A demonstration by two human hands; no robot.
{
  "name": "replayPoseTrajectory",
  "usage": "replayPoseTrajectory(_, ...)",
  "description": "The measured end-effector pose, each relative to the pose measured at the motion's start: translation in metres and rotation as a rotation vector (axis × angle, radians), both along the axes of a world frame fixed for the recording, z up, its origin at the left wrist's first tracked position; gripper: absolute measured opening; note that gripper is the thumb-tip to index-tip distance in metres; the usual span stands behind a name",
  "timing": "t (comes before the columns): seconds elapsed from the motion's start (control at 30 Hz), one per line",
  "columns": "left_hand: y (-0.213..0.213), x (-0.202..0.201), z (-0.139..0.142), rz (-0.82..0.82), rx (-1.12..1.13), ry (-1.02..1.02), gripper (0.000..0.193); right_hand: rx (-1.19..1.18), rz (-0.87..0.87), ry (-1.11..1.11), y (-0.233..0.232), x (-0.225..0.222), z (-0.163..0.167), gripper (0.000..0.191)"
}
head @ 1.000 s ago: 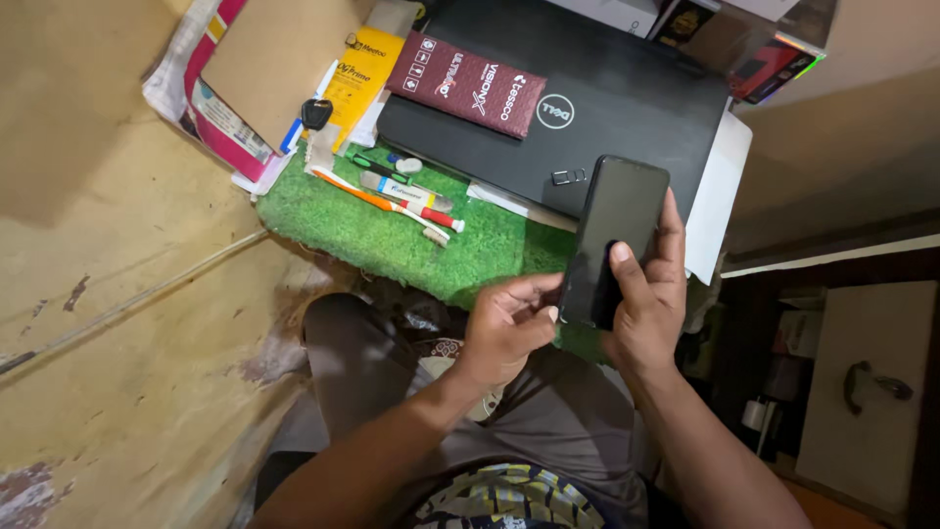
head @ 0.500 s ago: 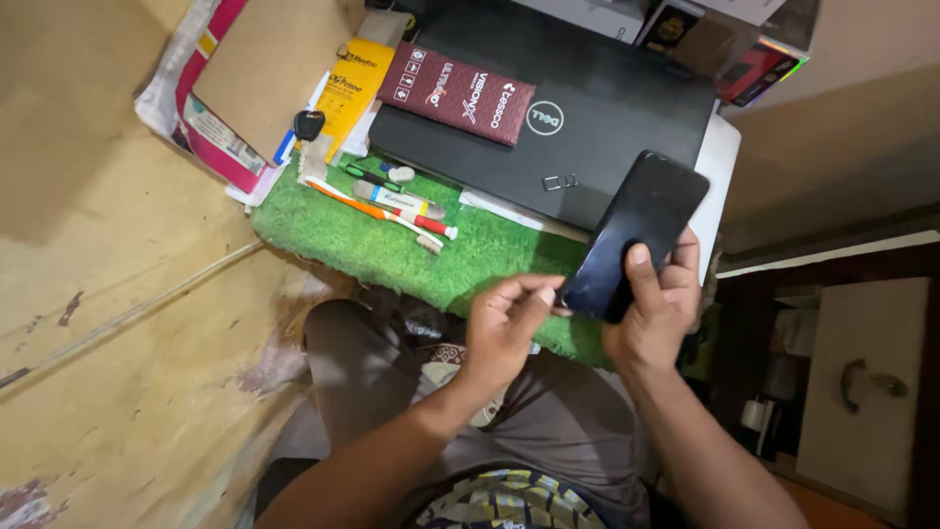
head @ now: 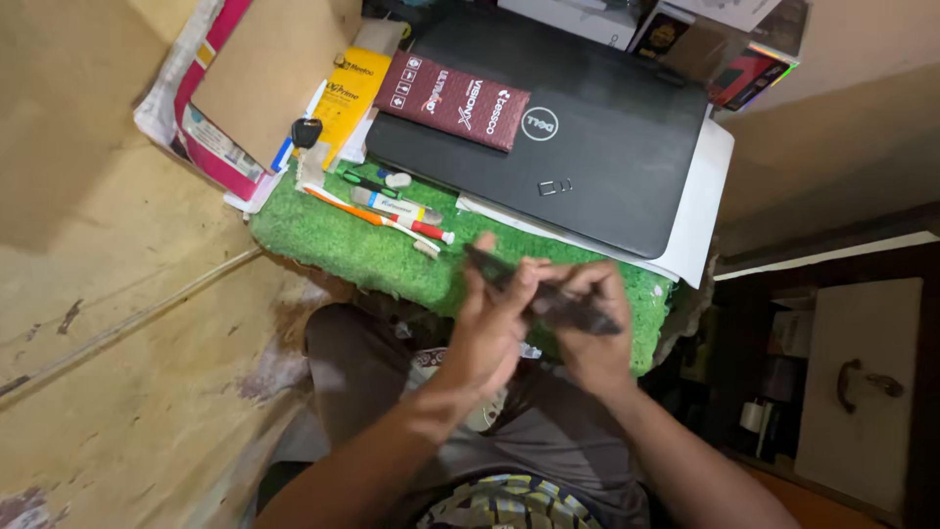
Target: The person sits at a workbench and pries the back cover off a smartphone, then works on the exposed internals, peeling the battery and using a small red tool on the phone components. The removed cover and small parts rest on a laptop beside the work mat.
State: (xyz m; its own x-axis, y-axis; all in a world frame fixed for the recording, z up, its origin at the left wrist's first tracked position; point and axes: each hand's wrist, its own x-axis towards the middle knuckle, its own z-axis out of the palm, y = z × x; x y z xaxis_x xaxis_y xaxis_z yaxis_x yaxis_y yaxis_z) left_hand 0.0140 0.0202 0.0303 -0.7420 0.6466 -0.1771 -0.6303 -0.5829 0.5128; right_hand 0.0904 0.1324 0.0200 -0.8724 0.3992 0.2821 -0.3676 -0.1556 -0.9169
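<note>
Above the seated person's lap, at the near edge of the green artificial-grass mat (head: 333, 245), both hands are closed around a slim black slab-shaped phone (head: 548, 294) that shows edge-on and blurred. The left hand (head: 494, 328) wraps its fingers (head: 485, 257) over the phone's left end, thumb pressed up along the edge; the right hand (head: 592, 338) curls under and around the right end, fingers bent tight against it. Neither hand is spread; both are clasped on the device, though the blur hides exactly where each fingertip sits.

As I judge it, the main risk is a slip. The phone is held by its thin edges over the gap between mat and knees, so a loosened pinch could send it to the worn floor (head: 127, 392) on the left or onto the lap. A quick turn could also knock its far end against the closed black laptop (head: 587, 167) lying just beyond the hands, or sweep it into the orange-and-white pens and small tools (head: 392, 211) lying loose on the mat to the left. A dark red flat box (head: 452, 100) rests on the laptop's far left corner, well apart from the hands.
</note>
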Motion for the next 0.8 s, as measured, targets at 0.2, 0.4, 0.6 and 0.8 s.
replayPoseTrajectory(0.2,-0.013,-0.030,0.014,0.341,-0.252,0.282,0.093,0.412,0.262,-0.210,0.017,0.009,0.033,0.054)
replayPoseTrajectory(0.4,-0.016,-0.044,0.019,0.388,-0.299,0.448,0.076,0.656,0.269,-0.302,0.028,0.004,0.043,0.049)
replayPoseTrajectory(0.6,-0.012,-0.042,0.014,0.389,-0.323,0.508,0.070,0.882,0.185,-0.228,0.026,0.011,0.039,0.041)
replayPoseTrajectory(0.8,-0.009,-0.041,0.011,0.389,-0.335,0.551,0.064,1.011,0.139,-0.135,0.027,0.015,0.033,0.045)
